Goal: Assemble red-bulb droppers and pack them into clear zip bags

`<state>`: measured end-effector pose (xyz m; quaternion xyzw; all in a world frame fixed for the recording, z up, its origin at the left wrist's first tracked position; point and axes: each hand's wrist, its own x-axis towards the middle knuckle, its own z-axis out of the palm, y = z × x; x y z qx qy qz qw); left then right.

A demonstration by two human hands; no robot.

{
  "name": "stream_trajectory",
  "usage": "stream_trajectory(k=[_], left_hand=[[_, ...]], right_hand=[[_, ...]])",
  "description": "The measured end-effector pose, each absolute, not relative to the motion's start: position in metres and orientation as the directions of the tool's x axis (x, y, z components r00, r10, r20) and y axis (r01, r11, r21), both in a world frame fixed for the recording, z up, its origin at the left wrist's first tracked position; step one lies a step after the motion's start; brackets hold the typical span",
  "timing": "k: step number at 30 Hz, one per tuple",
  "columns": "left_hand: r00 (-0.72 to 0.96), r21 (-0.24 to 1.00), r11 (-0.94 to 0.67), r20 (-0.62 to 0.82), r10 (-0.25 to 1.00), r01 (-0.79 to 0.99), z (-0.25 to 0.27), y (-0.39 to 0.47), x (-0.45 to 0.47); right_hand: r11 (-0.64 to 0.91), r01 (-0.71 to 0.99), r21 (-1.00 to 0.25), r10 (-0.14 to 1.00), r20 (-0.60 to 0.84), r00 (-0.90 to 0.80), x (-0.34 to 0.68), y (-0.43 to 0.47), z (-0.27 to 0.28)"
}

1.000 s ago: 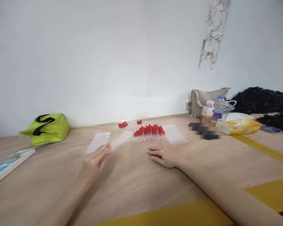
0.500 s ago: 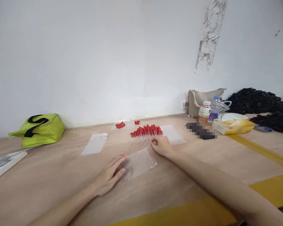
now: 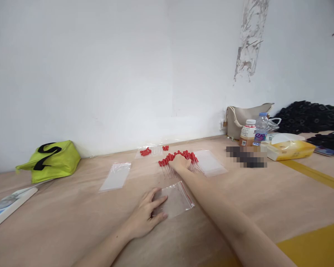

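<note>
My left hand [image 3: 149, 215] lies with fingers spread on a clear zip bag [image 3: 174, 203], which is flat on the table with its red-lined seal toward the right. Beyond the bag is a row of thin glass droppers [image 3: 167, 168] with red rubber bulbs, lying side by side. My right hand [image 3: 180, 162] reaches down over the middle of that row, among the bulbs. Its fingertips are hidden behind the back of the hand, so whether it grips a dropper does not show.
A stack of clear bags [image 3: 210, 163] lies right of the droppers, another zip bag [image 3: 116, 177] to the left. Loose red bulbs [image 3: 146, 151] sit near the wall. Around them are a yellow-green bag [image 3: 57, 163], bottles [image 3: 247, 134], a tissue pack [image 3: 291, 148] and a black heap [image 3: 311, 118].
My right hand has moved from the droppers' near right end onto the middle of their bulbs. My left hand has shifted further over the zip bag, its fingers more spread. The camera view has shifted slightly.
</note>
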<state>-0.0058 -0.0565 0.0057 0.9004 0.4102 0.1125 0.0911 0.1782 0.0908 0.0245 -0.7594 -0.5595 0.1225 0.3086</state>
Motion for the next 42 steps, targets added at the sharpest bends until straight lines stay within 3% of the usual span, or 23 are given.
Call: stream_trajectory(k=[4,10,14,16,19,28,32,36,42], left_hand=[[0.658,0.347,-0.677,0.190,0.729,0.649,0.006,-0.056,-0.007],[0.688,0.340,-0.705,0.191,0.700,0.623,0.005,-0.054,-0.008],[0.719,0.316,-0.723,0.151,0.678,0.615,0.010,-0.056,-0.007],[0.716,0.310,-0.720,0.151,0.682,0.621,0.011,-0.057,-0.006],[0.701,0.300,-0.708,0.152,0.697,0.639,0.011,-0.058,-0.005],[0.693,0.287,-0.699,0.141,0.707,0.655,0.010,-0.058,-0.005],[0.697,0.289,-0.706,0.152,0.700,0.646,0.009,-0.057,-0.006],[0.698,0.290,-0.706,0.151,0.700,0.646,0.008,-0.057,-0.005],[0.703,0.294,-0.711,0.155,0.695,0.638,0.011,-0.059,-0.004]], right_hand=[[-0.176,0.722,-0.669,0.921,0.147,0.360,0.191,0.086,0.033],[0.080,0.626,-0.776,0.940,0.268,0.213,0.248,0.057,0.031],[0.213,0.331,-0.919,0.946,0.279,0.166,0.279,0.027,0.013],[0.222,0.160,-0.962,0.960,0.244,0.136,0.284,0.013,0.004],[0.207,0.047,-0.977,0.966,0.212,0.151,0.281,-0.001,-0.008],[0.221,-0.051,-0.974,0.967,0.212,0.138,0.269,-0.006,-0.017],[0.151,-0.138,-0.979,0.988,0.146,0.044,0.268,-0.009,-0.019],[0.115,-0.062,-0.991,0.983,0.122,-0.137,0.276,-0.015,-0.018],[0.306,0.306,-0.902,0.904,0.174,-0.391,0.295,-0.019,-0.011]])
